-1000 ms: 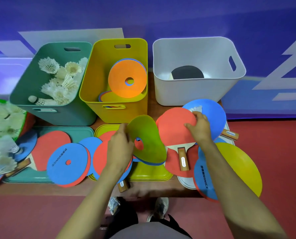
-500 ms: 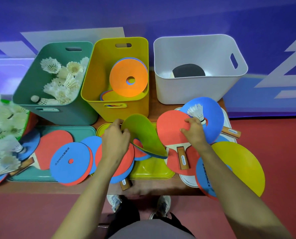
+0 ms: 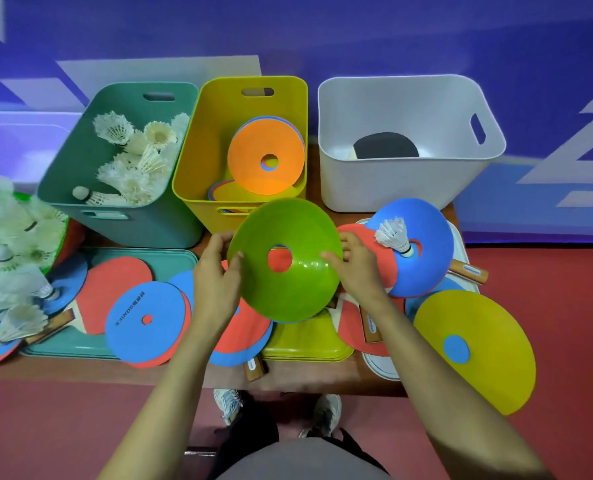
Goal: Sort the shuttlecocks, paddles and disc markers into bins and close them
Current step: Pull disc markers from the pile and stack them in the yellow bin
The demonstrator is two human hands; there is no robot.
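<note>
Right now the green disc marker (image 3: 288, 289) is up off the bench (image 3: 316, 374), facing me almost flat, just in front of the yellow bin (image 3: 198, 143) and overlapping its near wall in the head view. Both hands carry it: the left hand (image 3: 215, 278) pinches the left rim with thumb on top, and the right hand (image 3: 359, 271) has fingers curled on the right rim. As I read it, the step is dropping this disc into the yellow bin, where an orange disc (image 3: 250, 157) already leans against the back wall. To do it well I would lift the rim clear of the bin's near edge, tip the disc forward so it slides down against the orange one, and release both hands together so it does not spring out. I would also keep the right wrist high, because a shuttlecock (image 3: 392, 235) stands on the blue disc (image 3: 430, 258) just beside it and could be knocked over. Compared with 0.5 s ago, the disc is no longer folded in the left hand alone; it has opened out, risen toward the bin, and the right hand has left the red paddle (image 3: 355, 232) to take its far rim.
</note>
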